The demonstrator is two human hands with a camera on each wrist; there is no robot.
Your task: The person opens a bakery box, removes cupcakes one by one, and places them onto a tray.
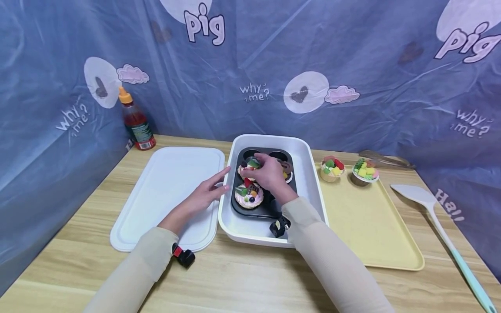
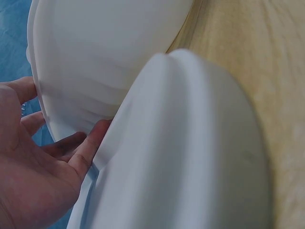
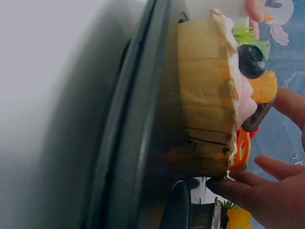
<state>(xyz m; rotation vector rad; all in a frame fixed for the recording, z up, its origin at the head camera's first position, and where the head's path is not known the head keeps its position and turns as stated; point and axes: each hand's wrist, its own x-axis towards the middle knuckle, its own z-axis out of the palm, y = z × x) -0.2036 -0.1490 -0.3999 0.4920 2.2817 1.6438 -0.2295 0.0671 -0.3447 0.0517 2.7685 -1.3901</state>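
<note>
Cupcake [image 1: 243, 167]: ten o'clock in muffin tin [image 1: 267, 211], right hand [image 1: 270, 174] curled round it.
Box [image 1: 309, 187]: left hand [image 1: 198, 199] at nine o'clock, fingers extended, empty.

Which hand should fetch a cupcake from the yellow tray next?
Probably the right hand, once free: it's nearer the yellow tray; the left hand is at the white bin's opposite rim.

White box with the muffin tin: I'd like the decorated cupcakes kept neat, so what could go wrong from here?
The right hand is at the middle-left cupcake; pressing too hard might squash its decorated top. The front-left cupcake stands close by in the muffin tin, so the hand could brush it. The left hand is at the left rim of the white box; a bump there might jolt everything inside.
</note>
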